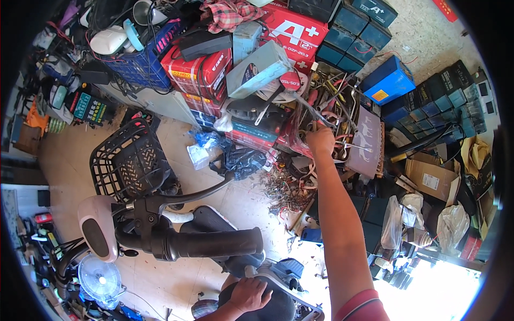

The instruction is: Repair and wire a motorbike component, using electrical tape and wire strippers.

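My right arm reaches forward to a box of mixed hand tools (336, 96), and my right hand (321, 140) is closed among them. Its fingertips are partly hidden, so what they grip is unclear; a long grey metal tool (308, 106) lies right by them. Low in the view, my left hand (250, 294) rests with fingers apart on the black seat (281, 302) of an electric bike. The bike's black handlebar grip (214, 243), brake lever (203, 191) and black front basket (128, 160) stand to the left.
Red battery cartons (201, 75) and a blue crate (147, 59) are stacked at the back. A blue battery (388, 80) sits near stacked dark batteries (433, 101) at right. Black plastic bags (243, 160) and scraps (289, 187) litter the floor. A fan (100, 278) stands lower left.
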The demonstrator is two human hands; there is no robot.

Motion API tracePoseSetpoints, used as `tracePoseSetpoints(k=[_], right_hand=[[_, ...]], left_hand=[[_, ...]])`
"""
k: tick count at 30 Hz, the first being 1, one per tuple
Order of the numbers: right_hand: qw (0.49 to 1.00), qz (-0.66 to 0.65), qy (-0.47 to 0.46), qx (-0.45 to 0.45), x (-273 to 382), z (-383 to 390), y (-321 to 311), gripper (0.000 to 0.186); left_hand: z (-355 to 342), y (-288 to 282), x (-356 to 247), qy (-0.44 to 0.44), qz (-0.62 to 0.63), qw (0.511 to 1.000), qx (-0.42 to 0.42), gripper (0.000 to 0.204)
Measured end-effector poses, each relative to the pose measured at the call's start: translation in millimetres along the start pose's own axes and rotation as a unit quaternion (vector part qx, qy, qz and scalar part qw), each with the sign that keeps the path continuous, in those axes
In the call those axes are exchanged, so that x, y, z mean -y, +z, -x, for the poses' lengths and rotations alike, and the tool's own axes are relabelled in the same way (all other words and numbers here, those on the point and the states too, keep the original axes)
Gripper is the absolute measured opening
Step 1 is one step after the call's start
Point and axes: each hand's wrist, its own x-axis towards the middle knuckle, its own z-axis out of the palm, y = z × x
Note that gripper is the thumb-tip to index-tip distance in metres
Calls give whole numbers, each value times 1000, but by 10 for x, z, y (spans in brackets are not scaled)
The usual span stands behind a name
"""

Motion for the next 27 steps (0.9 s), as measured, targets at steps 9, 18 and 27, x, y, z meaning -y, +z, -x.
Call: tracePoseSetpoints(k=[9,18,27], right_hand=[[984,96,0,147,289,29,-303,25],[987,136,-41,74,266,130,-233,22],[990,134,-39,14,-22,8,-597,22]], left_hand=[[1,-40,9,-3,2,1000,-14,34],[-8,-56,21,-6,10,1000,-7,30],[-17,-37,26,-3,26,999,-29,23]])
